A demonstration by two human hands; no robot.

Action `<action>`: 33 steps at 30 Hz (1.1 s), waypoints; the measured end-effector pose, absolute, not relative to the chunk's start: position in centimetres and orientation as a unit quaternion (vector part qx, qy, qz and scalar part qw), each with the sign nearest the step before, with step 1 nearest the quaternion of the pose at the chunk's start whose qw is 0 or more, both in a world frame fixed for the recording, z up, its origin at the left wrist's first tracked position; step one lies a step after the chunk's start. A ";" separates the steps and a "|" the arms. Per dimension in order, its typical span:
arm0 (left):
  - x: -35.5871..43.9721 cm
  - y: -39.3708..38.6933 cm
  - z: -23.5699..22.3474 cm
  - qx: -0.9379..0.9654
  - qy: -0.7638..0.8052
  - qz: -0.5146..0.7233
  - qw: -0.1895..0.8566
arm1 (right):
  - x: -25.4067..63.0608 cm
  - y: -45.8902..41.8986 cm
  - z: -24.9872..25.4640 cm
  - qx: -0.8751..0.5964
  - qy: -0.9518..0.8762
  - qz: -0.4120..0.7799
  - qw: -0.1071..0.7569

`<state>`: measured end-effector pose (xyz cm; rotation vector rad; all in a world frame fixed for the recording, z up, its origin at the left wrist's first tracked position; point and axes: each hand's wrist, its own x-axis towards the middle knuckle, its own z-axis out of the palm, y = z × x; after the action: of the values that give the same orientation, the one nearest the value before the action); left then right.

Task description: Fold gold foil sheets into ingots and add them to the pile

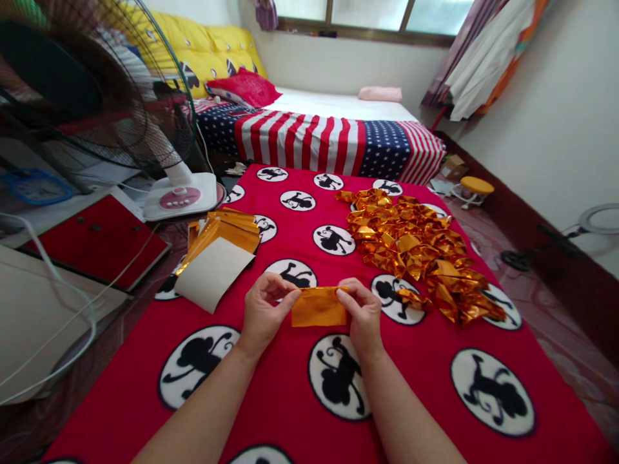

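Between my hands is a sheet of gold foil paper (pixel 319 308), its top edge folded over into a narrow strip. My left hand (pixel 268 309) pinches the upper left corner between thumb and fingers. At the upper right corner, my right hand (pixel 362 312) pinches the same edge. The sheet hangs just above the red cloth (pixel 271 399) with black figures in white circles. To the left lies a stack of flat gold foil sheets (pixel 227 229), a pale side facing up on the front one (pixel 215 270). A heap of folded gold foil pieces (pixel 411 241) spreads on the right.
A white fan (pixel 181 196) stands at the left beside a red-fronted cabinet (pixel 97 235). Beyond the cloth is a bed with a stars-and-stripes cover (pixel 309 142). A small stool (pixel 476 185) and a cardboard box (pixel 453 167) sit by the right wall.
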<state>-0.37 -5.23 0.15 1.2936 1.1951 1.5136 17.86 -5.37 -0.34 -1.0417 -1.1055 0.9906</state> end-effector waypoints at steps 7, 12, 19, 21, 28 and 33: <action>-0.7 -5.2 -0.2 0.504 0.474 0.597 0.406 | 18.2 -5.3 -1.0 -0.427 -0.501 0.426 0.620; -0.9 -5.2 -0.3 0.502 0.476 0.601 0.400 | 18.2 -5.3 -1.1 -0.438 -0.496 0.402 0.633; -0.8 -5.0 -0.2 0.501 0.472 0.603 0.404 | 18.2 -5.4 -0.9 -0.445 -0.501 0.381 0.637; -0.8 -5.0 -0.3 0.498 0.469 0.604 0.409 | 18.2 -5.3 -0.8 -0.447 -0.504 0.375 0.637; -0.7 -5.0 -0.2 0.487 0.459 0.612 0.422 | 18.1 -5.1 -0.8 -0.449 -0.513 0.352 0.641; -0.7 -5.0 -0.2 0.488 0.462 0.607 0.424 | 18.1 -5.3 -0.8 -0.450 -0.509 0.347 0.647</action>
<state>-0.68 -4.96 -0.22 1.2208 1.1566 1.5188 18.12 -5.26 -0.76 -1.0234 -1.1582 0.7887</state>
